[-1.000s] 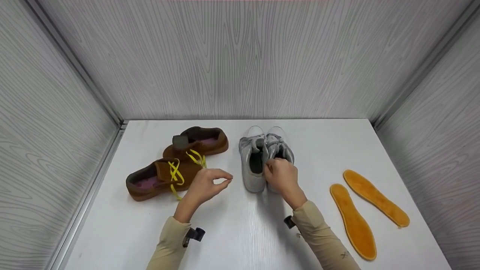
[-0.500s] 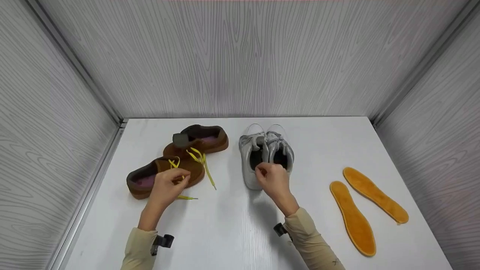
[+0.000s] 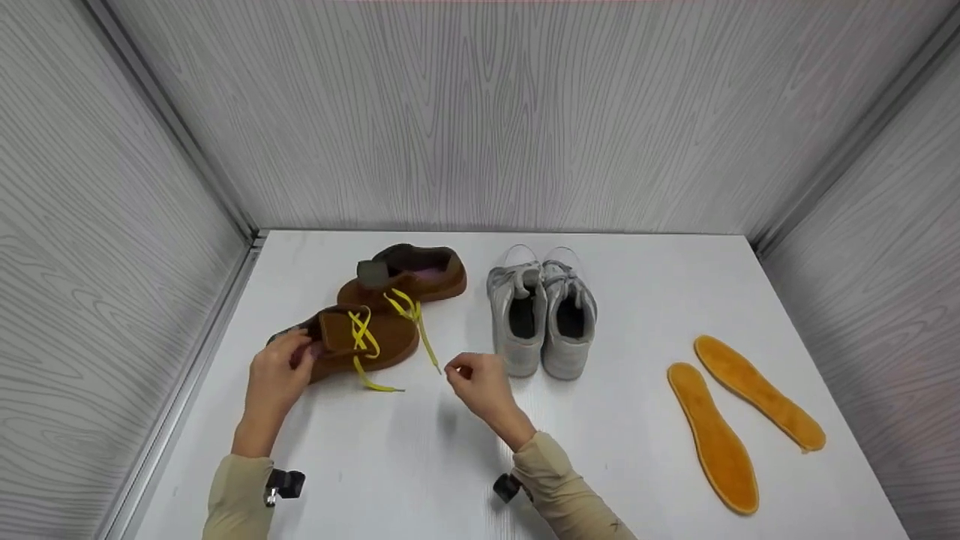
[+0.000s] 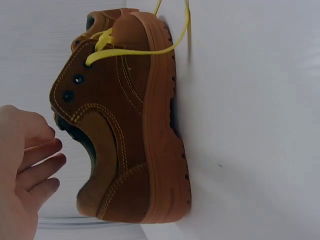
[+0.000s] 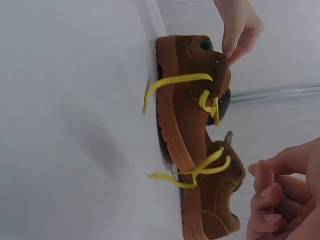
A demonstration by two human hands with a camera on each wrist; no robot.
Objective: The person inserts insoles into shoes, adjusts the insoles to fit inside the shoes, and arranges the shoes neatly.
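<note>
My left hand (image 3: 276, 375) is over the opening of the nearer brown shoe (image 3: 394, 341), thumb and fingers loosely bent. In the left wrist view, its fingertips are beside the collar of that shoe (image 4: 125, 130), with nothing visible between them. Yellow laces (image 3: 363, 334) cross its front and trail onto the table. Behind it lies the second brown shoe (image 3: 442, 285), its tongue raised and its yellow lace hanging loose. My right hand (image 3: 484, 386), fingers loosely curled and holding nothing, hovers right of the lace ends. The right wrist view shows the hand (image 5: 287, 200) apart from both shoes.
Two grey-white sneakers, a left one (image 3: 517, 352) and a right one (image 3: 568, 360), stand side by side at the table's middle. Two orange insoles (image 3: 716, 442) lie flat at the right. Grey wood-grain panels (image 3: 480, 120) enclose the white table (image 3: 420, 480) at back and sides.
My left hand has moved left across the nearer brown shoe to its opening. My right hand has left the sneakers and come left and toward me. The shoes and insoles stay put.
</note>
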